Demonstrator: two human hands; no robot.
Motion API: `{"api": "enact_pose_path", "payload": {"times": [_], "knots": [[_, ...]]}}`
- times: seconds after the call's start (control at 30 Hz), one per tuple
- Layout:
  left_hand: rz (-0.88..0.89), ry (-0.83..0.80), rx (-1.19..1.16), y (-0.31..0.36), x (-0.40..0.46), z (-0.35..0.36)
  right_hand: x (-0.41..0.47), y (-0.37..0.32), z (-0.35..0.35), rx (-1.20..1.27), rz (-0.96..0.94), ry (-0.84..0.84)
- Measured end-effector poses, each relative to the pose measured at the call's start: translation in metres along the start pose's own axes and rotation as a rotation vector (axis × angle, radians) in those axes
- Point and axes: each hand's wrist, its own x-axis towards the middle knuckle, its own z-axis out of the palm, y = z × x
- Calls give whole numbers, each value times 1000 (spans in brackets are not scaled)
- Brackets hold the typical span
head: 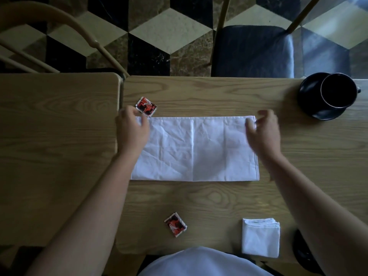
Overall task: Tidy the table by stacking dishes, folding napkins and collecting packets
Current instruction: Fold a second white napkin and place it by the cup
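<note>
A white napkin (195, 150) lies flat on the wooden table (219, 200), folded into a wide rectangle. My left hand (132, 130) pinches its far left corner. My right hand (262, 129) pinches its far right corner. A red packet (146, 106) lies just beyond the left corner, close to my left fingers. A second red packet (175, 224) sits near the front edge. A small folded white napkin (260, 240) rests at the front right. At the far right, a black cup (338, 90) stands on a black saucer (310, 92).
A second wooden table (55, 136) adjoins on the left with a narrow gap between them. A dark cushioned chair (253, 50) stands beyond the far edge, and a curved wooden chair back (59, 18) is at the upper left. Another dark object (302, 253) sits at the front right edge.
</note>
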Motion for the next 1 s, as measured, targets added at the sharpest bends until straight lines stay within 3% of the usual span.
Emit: {"api": "enact_pose_path", "payload": {"times": [0.07,0.13,0.2,0.3,0.37,0.47,0.6,0.73,0.87,1.0], "knots": [[69,-253,-108,18,-37,13,-39,-14,18,29,-118,-192],[-66,-651,-298,33,-75,30,-79,-28,39,87,-198,-423],[-242,-834,-453,40,-105,46,-112,-38,61,173,-177,-517],[-374,-780,-519,33,-132,57,-142,-39,82,292,62,-532],[-436,-753,-548,24,-142,59,-150,-35,89,288,120,-539],[-398,-711,-524,7,-143,57,-151,-26,90,215,9,-558],[-487,-772,-541,-30,-125,41,-142,1,75,156,-56,-607],[-680,-664,-522,-74,-104,21,-126,49,34,48,-63,-508],[-933,-530,-646,-102,-88,7,-109,86,-1,-54,-49,-354],[-985,-532,-662,-105,-81,7,-109,85,2,-30,-26,-361]]}}
